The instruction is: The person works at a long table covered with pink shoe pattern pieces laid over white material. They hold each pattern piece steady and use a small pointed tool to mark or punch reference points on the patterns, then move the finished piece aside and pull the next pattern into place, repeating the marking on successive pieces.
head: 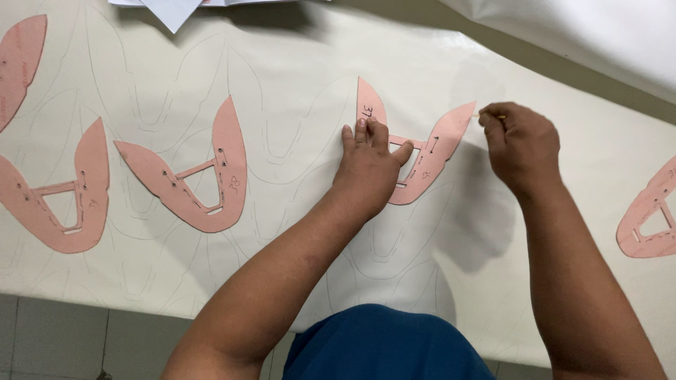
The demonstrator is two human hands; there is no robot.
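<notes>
My left hand (368, 167) presses flat on a pink V-shaped cardboard shoe pattern (435, 149) that lies on a wide cream sheet (296, 84) covered with traced outlines. My right hand (520, 144) is closed on a thin pen or pencil (491, 115), whose tip sits at the upper right point of that pattern. Only a short bit of the pen shows past the fingers.
More pink patterns lie on the sheet: one left of centre (204, 172), one at the far left (67, 204), another at the top left corner (17, 63), and one at the right edge (651, 211). White paper (169, 8) lies at the top. Grey floor tiles (70, 331) show below.
</notes>
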